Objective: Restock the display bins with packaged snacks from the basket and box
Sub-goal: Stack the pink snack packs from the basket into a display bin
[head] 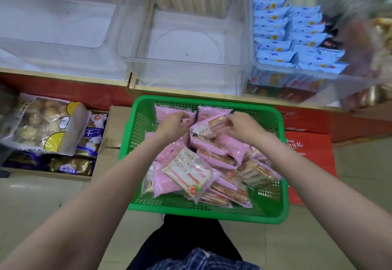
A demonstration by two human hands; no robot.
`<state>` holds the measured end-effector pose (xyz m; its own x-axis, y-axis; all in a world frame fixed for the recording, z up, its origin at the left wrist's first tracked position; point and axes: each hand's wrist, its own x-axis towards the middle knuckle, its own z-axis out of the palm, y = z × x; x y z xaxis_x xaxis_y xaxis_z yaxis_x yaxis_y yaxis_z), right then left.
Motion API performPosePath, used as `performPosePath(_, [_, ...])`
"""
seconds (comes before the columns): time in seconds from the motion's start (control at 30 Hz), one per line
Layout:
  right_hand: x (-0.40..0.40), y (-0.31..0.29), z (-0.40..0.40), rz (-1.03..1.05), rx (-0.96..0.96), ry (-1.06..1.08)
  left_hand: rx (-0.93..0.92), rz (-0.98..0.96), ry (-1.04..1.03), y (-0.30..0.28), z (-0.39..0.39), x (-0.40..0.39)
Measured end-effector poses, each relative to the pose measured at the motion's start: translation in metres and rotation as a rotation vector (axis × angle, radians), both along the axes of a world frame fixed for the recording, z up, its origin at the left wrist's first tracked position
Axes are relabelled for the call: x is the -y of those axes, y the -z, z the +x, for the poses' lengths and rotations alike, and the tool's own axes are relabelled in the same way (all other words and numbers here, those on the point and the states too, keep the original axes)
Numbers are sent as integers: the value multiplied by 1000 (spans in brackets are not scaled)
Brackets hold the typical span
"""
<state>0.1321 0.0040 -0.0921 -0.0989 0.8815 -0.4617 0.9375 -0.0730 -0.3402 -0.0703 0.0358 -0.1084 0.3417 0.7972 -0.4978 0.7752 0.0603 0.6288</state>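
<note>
Both arms reach down into the green basket (273, 212), which sits on the floor at the foot of the display shelf and is heaped with pink packaged snacks (214, 157). The right hand (244, 126) has its fingers curled round the end of one pink pack (209, 129) lying at about twelve o'clock in the heap. The left hand (175, 124), just beside it at ten o'clock, has its fingers bent down onto another pink wrapper; it looks like a pinch, though the blur there leaves me unsure.

Straight ahead at twelve o'clock from the basket stands a clear bin (182, 68) with nothing visible in it, and another clear bin (59, 57) sits at ten o'clock. The bin at two o'clock (254, 74) already holds rows of blue packs (297, 36). A cardboard box (101, 159) with larger bagged goods lies at nine o'clock.

These packs should be light and soft, with slick film that slides easily against its neighbours. The bread inside would crush under a hard squeeze, so a gentle hold across the flat faces, or by the crimped end seam, seems safest.
</note>
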Motion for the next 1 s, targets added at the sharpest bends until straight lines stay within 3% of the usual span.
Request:
performPosePath(0.1, [7, 9, 9, 259, -22, 11, -109, 32, 194, 4, 22, -6])
performPosePath(0.23, [11, 18, 1, 212, -106, -54, -167, -100, 333, 5, 22, -10])
performPosePath(0.33, [12, 22, -20, 257, 88, -201, -308, -312, 699, -1, 7, 2])
performPosePath(0.43, [9, 31, -41, 234, 296, -286, -434, -311, 813, 0, -11, 10])
performPosePath(0.57, [-8, 13, -45, 192, 198, -51, -325, -376, 710, -13, -40, -7])
performPosePath(0.7, [-21, -35, -34, 159, -115, 244, 27, -620, 314, -36, -82, -35])
performPosePath(0.77, [-21, -53, -32, 145, -358, 447, 112, -657, 166, -38, -101, -43])
performPosePath(0.87, [-15, -56, -41, -16, -898, 733, 99, -607, 31, -35, -119, -44])
performPosePath(0.93, [-9, -48, -53, -179, -1102, 768, 158, -594, -62, -32, -123, -42])
performPosePath(1.0, [-6, -39, -67, -254, -991, 647, 267, -636, -117, -33, -120, -39])
